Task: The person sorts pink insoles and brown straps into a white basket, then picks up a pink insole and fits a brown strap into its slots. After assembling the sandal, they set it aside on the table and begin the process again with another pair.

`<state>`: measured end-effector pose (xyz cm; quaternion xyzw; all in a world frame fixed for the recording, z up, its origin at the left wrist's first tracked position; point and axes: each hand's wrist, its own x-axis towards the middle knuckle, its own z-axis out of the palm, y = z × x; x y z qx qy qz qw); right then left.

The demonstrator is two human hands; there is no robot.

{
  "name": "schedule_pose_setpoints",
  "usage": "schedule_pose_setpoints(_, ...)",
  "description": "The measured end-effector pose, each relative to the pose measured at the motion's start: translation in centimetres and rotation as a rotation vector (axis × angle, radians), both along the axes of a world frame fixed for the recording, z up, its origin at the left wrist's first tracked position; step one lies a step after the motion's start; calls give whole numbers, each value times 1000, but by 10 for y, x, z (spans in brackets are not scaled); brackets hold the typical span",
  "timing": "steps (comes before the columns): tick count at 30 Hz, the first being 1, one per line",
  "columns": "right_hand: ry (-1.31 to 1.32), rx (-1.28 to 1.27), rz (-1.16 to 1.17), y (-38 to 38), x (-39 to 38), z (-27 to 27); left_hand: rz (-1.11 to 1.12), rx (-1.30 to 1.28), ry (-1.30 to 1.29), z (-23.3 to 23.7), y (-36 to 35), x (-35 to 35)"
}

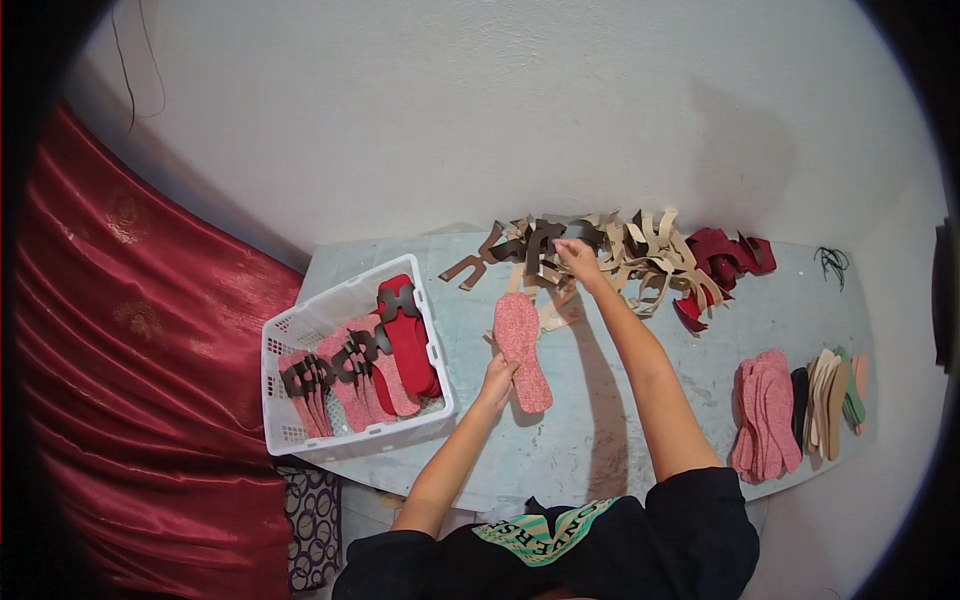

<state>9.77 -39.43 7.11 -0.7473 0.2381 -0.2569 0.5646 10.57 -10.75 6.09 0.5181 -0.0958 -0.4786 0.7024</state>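
Note:
My left hand (497, 377) holds the near edge of a pink speckled insole (521, 348) that lies on the pale worktable (620, 440). My right hand (577, 256) reaches to the far side of the table and pinches a dark brown sandal strap (545, 243) in a heap of brown and beige straps (640, 255). Red straps (725, 262) lie at the right end of that heap.
A white plastic basket (290, 340) at the table's left end holds several pink and red soles fitted with dark straps. Stacks of pink, beige and green insoles (790, 405) lie at the right. A red curtain (130, 400) hangs on the left; a wall stands behind.

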Motion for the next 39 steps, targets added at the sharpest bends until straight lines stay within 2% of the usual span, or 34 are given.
schedule_pose_setpoints(2,-230,138,-126,-5,-11,13,-10,-14,-19,-7,0,-3)
schedule_pose_setpoints(5,-338,367,-188,-2,-45,54,-22,-30,-8,-7,2,-11)
schedule_pose_setpoints(8,-353,300,-161,5,-88,77,-65,-43,7,2,5,-24)
schedule_pose_setpoints(9,-358,386,-149,8,-99,79,-70,-49,23,6,6,-29)
schedule_pose_setpoints(14,-323,413,-194,30,-149,88,-248,-27,69,29,9,-53)
schedule_pose_setpoints(18,-360,446,-100,66,-179,144,-417,30,79,43,15,-68)
schedule_pose_setpoints(21,-492,482,-39,103,-208,182,-416,-45,86,54,23,-81)
schedule_pose_setpoints(25,-643,513,-11,128,-240,153,-433,-81,44,59,33,-94)
schedule_pose_setpoints(26,-622,556,-27,133,-247,133,-448,-81,44,64,36,-99)
schedule_pose_setpoints(28,-405,659,-194,150,-261,95,-466,-77,50,65,42,-109)
schedule_pose_setpoints(30,-200,697,-332,168,-276,67,-429,-178,107,62,49,-117)
schedule_pose_setpoints(32,-169,667,-382,183,-288,46,-416,-181,148,61,57,-126)
schedule_pose_setpoints(33,-256,681,-394,190,-293,37,-407,-191,191,60,61,-130)
schedule_pose_setpoints(35,-354,703,-393,199,-303,20,-408,-176,185,57,70,-136)
schedule_pose_setpoints(39,-280,679,-354,219,-309,28,-385,-182,208,54,78,-145)
